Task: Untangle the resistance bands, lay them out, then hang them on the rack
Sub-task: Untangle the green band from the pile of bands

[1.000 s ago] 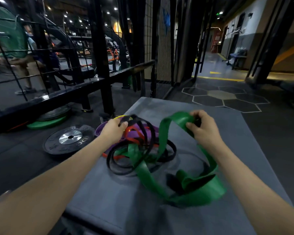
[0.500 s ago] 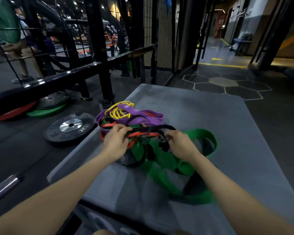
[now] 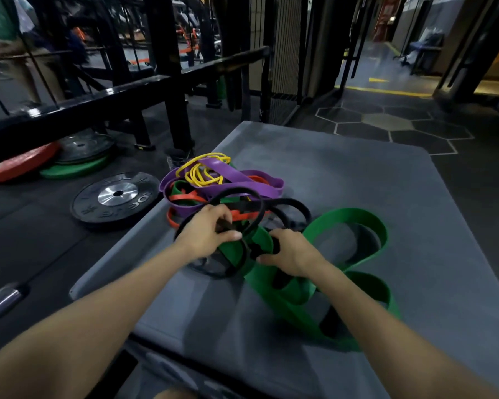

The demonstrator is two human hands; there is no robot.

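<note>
A person's left hand (image 3: 206,234) pinches a loop of the black band (image 3: 251,210), while the right hand (image 3: 290,254) closes around another stretch of it just beside the green band (image 3: 355,223). The green band sprawls in wide coils toward the near right of the grey mat (image 3: 357,174). Purple (image 3: 234,175), orange (image 3: 185,200) and yellow (image 3: 202,174) bands lie knotted near the mat's left edge. A black weight plate (image 3: 117,195) rests on the floor beyond that edge.
</note>
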